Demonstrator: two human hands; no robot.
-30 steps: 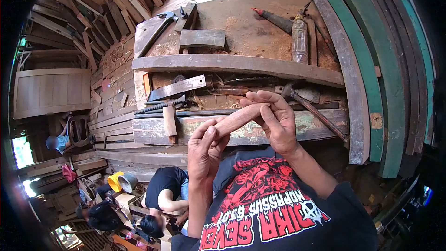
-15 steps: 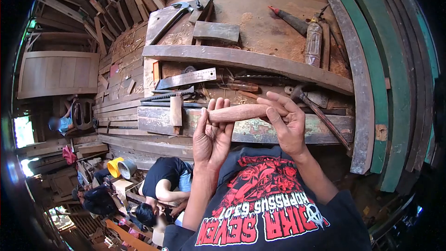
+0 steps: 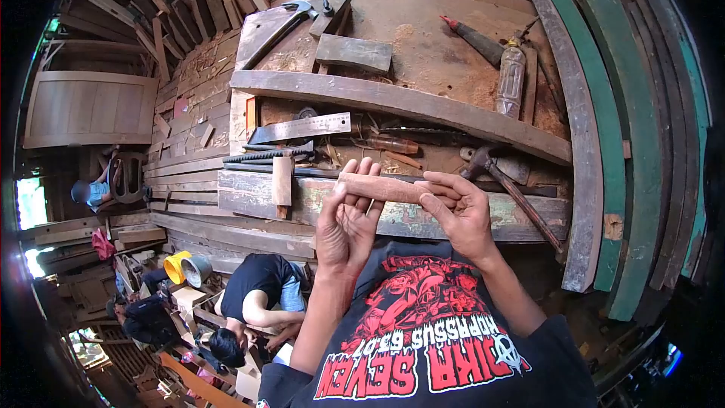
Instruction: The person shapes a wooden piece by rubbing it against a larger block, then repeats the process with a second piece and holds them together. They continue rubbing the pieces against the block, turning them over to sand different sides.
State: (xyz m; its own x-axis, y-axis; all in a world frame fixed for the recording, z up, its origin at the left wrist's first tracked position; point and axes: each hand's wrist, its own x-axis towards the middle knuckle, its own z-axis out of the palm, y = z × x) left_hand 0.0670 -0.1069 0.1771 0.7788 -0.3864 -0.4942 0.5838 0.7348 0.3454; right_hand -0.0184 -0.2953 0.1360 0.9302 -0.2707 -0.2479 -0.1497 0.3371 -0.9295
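Observation:
Level across both hands lies a rounded wooden piece (image 3: 387,188), smooth, reddish-brown and shaped like a short tool handle. Its left end rests in my left hand (image 3: 346,219), palm up, with the thumb against it and the fingers curled behind. My right hand (image 3: 464,215) pinches the right end between thumb and fingers. Just beyond the hands is a paint-worn plank (image 3: 408,219) at the bench's near edge. A hammer (image 3: 513,193) leans over that plank to the right, and a small wood block (image 3: 282,181) stands on it to the left.
Behind the hands, a trough holds a metal ruler (image 3: 302,128) and a screwdriver (image 3: 396,143). Farther back on the bench are a claw hammer (image 3: 279,34), a grey block (image 3: 353,53) and a plastic bottle (image 3: 510,79). Long green boards (image 3: 581,91) line the right. A co-worker (image 3: 260,295) bends over at lower left.
The wooden piece has tilted so its right end sits lower and its angle to me differs. My right hand's fingers have closed from spread to a pinch. The view has shifted slightly.

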